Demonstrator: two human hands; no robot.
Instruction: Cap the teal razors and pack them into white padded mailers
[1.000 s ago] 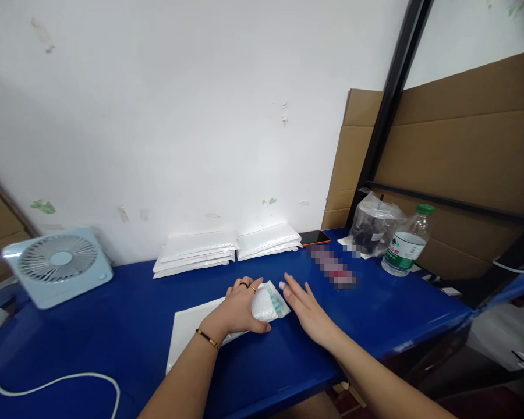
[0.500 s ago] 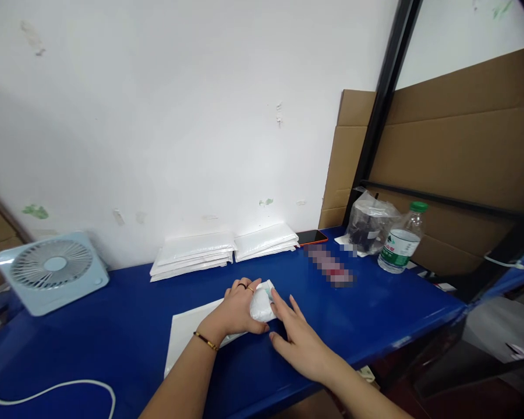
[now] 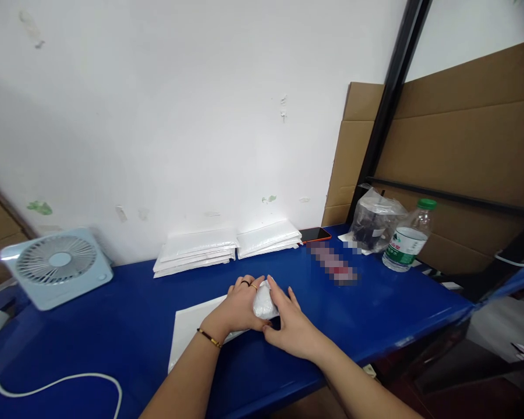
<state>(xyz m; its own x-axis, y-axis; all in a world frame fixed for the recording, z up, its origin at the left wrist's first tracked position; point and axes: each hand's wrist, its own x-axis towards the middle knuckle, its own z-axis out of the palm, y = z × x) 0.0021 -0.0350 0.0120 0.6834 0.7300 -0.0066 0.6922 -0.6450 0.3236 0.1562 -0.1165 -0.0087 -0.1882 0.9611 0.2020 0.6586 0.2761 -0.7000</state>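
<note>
A white bubble mailer (image 3: 190,326) lies on the blue table, its right end bulging up between my hands. My left hand (image 3: 238,308) is closed around the left side of that white bulge (image 3: 264,301), thumb at the near edge. From the right, my right hand (image 3: 294,326) presses on the same end, its fingers along the far side and its thumb near my left thumb. Whatever makes the bulge is hidden inside or under the white wrapping.
Two stacks of white mailers (image 3: 196,250) sit against the wall, with a phone (image 3: 315,234) beside them. A blue fan (image 3: 61,265) and a white cable (image 3: 70,378) are on the left. A water bottle (image 3: 406,241) and a bagged cup (image 3: 373,221) stand on the right.
My right hand has moved left and closed onto the bulging end of the mailer. The bluish opening seen at its top is now covered. The view has shifted slightly.
</note>
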